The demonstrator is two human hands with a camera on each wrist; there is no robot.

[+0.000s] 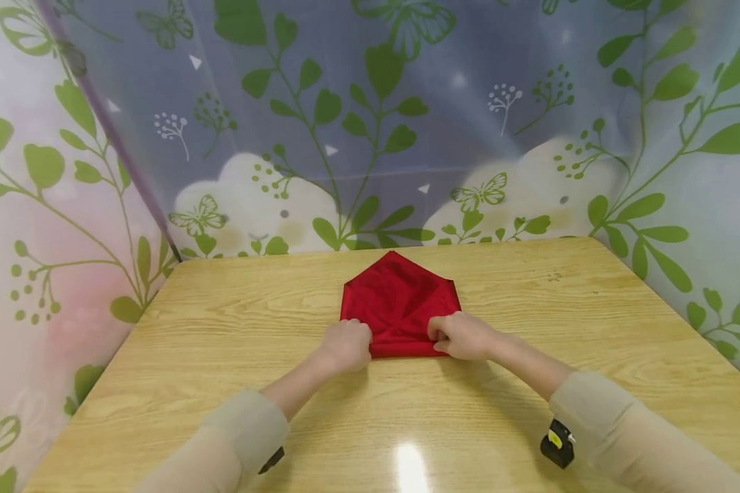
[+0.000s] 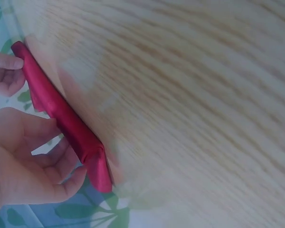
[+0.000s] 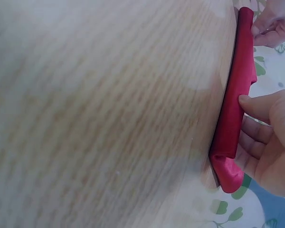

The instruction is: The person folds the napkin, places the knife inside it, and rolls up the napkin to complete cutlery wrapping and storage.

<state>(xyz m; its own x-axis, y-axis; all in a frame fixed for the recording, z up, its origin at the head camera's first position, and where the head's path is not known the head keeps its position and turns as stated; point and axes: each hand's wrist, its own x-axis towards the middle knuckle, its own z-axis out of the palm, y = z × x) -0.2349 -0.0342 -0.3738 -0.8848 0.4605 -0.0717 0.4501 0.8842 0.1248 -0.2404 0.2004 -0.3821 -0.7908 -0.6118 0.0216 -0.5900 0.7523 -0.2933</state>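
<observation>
A shiny red cloth (image 1: 401, 298) lies on the wooden table, its far side coming to a point and its near edge folded into a roll. My left hand (image 1: 347, 344) pinches the left end of that roll. At the right end, my right hand (image 1: 465, 335) pinches the roll between thumb and curled fingers. The left wrist view shows the rolled cloth (image 2: 71, 123) at close range, with the left thumb on it. In the right wrist view the right thumb presses the roll (image 3: 232, 109), and a loose flap hangs out at its end.
The light wooden table (image 1: 240, 301) extends around the cloth on all sides. Behind it and at both sides hangs a curtain (image 1: 469, 123) printed with leaves and butterflies. A small black device with a yellow patch (image 1: 558, 444) sits under the right sleeve.
</observation>
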